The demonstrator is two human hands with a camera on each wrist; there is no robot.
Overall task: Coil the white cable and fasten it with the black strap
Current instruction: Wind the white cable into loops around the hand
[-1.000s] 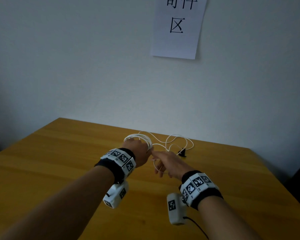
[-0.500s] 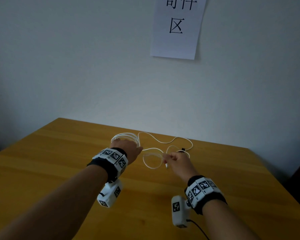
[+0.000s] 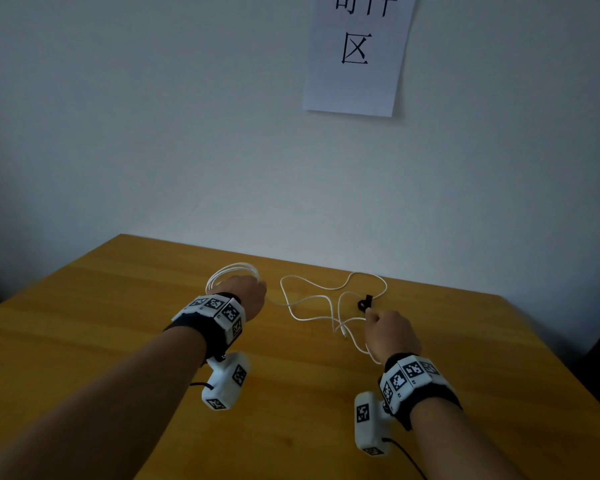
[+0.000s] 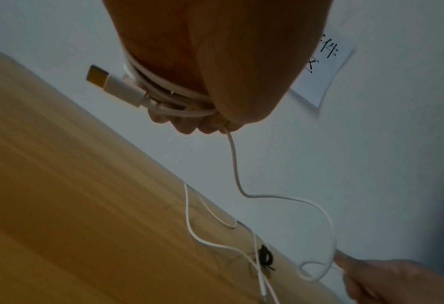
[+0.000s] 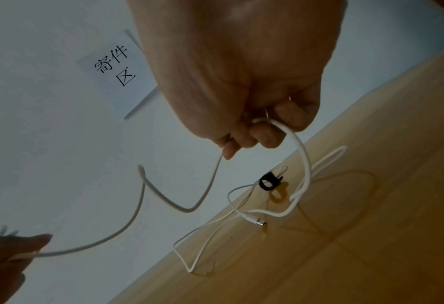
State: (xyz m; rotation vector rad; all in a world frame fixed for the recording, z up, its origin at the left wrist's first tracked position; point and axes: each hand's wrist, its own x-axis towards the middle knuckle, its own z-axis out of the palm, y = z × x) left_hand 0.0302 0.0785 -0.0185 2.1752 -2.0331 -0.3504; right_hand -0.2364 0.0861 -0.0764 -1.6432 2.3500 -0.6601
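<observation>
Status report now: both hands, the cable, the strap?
Left hand grips several white cable loops. Right hand pinches the loose run. Black strap unused on table, slack lies around it.

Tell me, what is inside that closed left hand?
The left hand holds several white cable loops and a gold-tipped plug that sticks out beside the fingers. How the loops lie within the palm is covered.

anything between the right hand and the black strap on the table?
No separate object. The small black loop strap lies on the wooden table just beyond the right hand. But that hand already pinches the thin white cable, whose loose loops lie around the strap.
</observation>
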